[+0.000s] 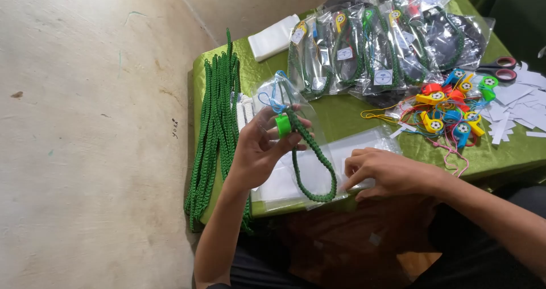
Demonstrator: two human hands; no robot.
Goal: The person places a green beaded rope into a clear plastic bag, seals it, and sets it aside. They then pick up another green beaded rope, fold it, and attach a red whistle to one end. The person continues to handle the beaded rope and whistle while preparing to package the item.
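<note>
Braided green cord lanyard [311, 162], knotted and ropey, with a glossy green plastic whistle [283, 125] at its top end; both sit partly inside a thin, crinkled clear plastic bag [277, 93] at centre frame. More braided green cords [215, 124] hang in a bundle over the table edge at left. Filled clear packets [364, 44] lie in a shiny overlapping row at upper centre. A heap of bright plastic whistles [452, 110] in orange, yellow, blue and green sits at right, beside cut white paper slips [512, 104] and red-handled scissors [500, 67].

Surface: a low table under a satiny green cloth [500, 147], creased. Around it, a pale, scuffed concrete floor [85, 124] fills the left of the frame.

Your left hand [259, 149] is raised, fingers curled shut on the whistle and the bag's neck. Your right hand [387, 172] is flat and low, fingertips pinching at a stack of flat clear bags [364, 144] at lower centre; whether it grips one is hard to tell.
</note>
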